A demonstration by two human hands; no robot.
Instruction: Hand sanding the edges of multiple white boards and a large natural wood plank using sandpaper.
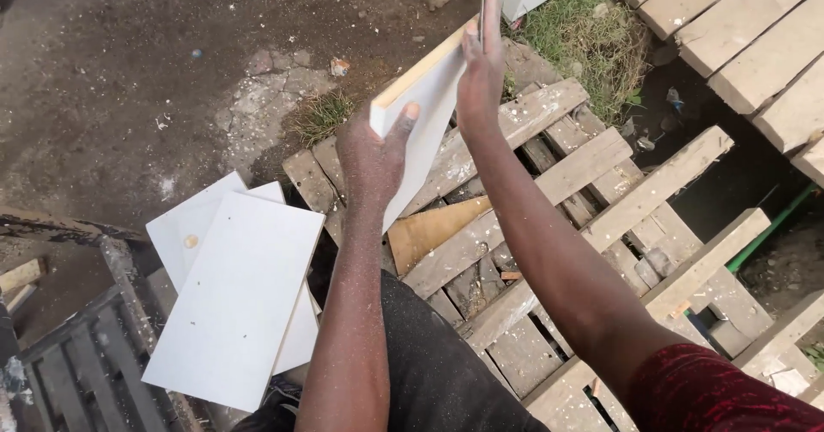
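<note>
A white laminated board point(427, 114) is held up edge-on in front of the person, above a rough wooden pallet point(601, 183). The board is seen to run with its long axis away from the body, from the near corner by the left hand point(371, 161) up and to the right towards the top of the view, where its far end passes behind the right hand point(481, 76). Its pale raw-wood edge is turned upward and its white face is turned to the person's left and downward.

The left hand is closed on the near end: the thumb is laid over the top corner and the fingers point(348, 144) are wrapped against the white face. The right hand is set further along, flat and open against the board's right side, with the fingers extended upward; no wrap around the board is shown, so it is judged to be steadying rather than gripping. The left hand is the nearer to the body and is judged to carry the weight.

Below and to the left, a stack of white panels point(236, 295) is laid flat, overlapping, partly on a dark slatted frame point(86, 355). A tan offcut point(429, 230) is lying on the pallet just below the held board. Bare earth and a tuft of grass point(322, 114) are noted beyond.
</note>
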